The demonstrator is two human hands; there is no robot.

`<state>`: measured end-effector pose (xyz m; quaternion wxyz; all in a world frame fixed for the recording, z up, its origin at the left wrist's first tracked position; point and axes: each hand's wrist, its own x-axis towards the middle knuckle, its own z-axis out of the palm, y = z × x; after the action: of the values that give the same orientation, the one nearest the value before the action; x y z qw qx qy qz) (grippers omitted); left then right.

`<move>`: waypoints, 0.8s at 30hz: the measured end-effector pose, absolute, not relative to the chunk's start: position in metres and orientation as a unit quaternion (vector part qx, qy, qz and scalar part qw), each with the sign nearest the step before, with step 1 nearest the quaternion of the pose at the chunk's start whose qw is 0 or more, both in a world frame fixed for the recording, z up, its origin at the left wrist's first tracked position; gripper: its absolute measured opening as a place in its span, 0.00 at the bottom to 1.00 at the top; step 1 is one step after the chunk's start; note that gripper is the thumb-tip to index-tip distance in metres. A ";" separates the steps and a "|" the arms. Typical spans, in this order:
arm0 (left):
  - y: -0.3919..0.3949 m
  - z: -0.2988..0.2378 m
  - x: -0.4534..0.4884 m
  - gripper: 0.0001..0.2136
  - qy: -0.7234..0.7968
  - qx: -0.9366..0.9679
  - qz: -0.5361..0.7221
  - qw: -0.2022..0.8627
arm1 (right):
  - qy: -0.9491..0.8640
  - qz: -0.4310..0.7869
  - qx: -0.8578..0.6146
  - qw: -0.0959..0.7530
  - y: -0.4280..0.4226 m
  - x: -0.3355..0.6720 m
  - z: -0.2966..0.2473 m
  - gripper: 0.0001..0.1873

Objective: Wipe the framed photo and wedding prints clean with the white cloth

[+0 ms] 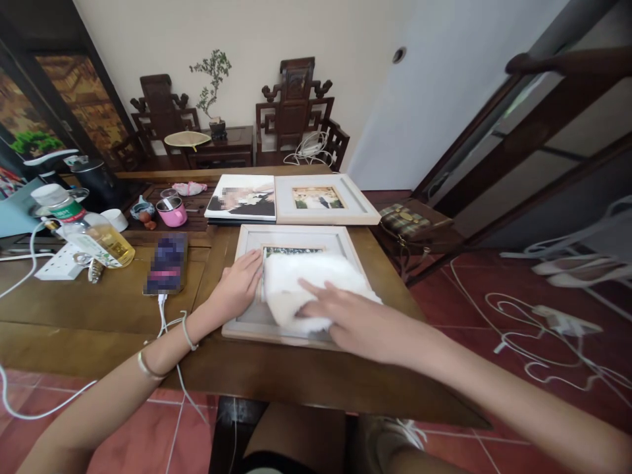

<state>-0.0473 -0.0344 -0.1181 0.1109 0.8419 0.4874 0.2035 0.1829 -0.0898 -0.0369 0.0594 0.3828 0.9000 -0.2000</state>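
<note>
A light wooden picture frame (306, 232) lies flat on the dark table in front of me. Over its middle is a white cloth (320, 270), which hides most of the photo inside; only the photo's top edge shows. My right hand (345, 313) presses on the cloth with its index finger stretched out and the others curled into the fabric, slightly blurred. My left hand (241, 283) rests flat on the frame's left side, fingers together and stretched out, holding nothing.
Behind lie a second framed photo (328, 201) and a photo panel (241, 197). At left are a phone (168, 264) on a cable, a bottle of yellow liquid (93, 230), a power strip (62, 260) and a pink cup (172, 212). A bag (409, 220) sits beyond the table's right edge.
</note>
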 end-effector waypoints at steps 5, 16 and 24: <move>-0.036 -0.118 -0.048 0.20 0.489 0.834 0.221 0.129 | 0.896 -0.027 0.443 0.005 -0.027 0.171 -0.063 0.36; -0.034 -0.109 -0.048 0.26 0.443 0.795 0.375 0.176 | 0.914 -0.047 0.398 0.059 -0.034 0.110 -0.066 0.32; -0.037 -0.108 -0.048 0.27 0.466 0.781 0.368 0.193 | 0.930 -0.142 0.316 0.122 -0.101 0.116 -0.037 0.34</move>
<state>-0.0480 -0.0371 -0.1085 0.1925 0.7811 0.4665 0.3677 0.1162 -0.1010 -0.0372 0.1224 0.3155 0.9302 -0.1421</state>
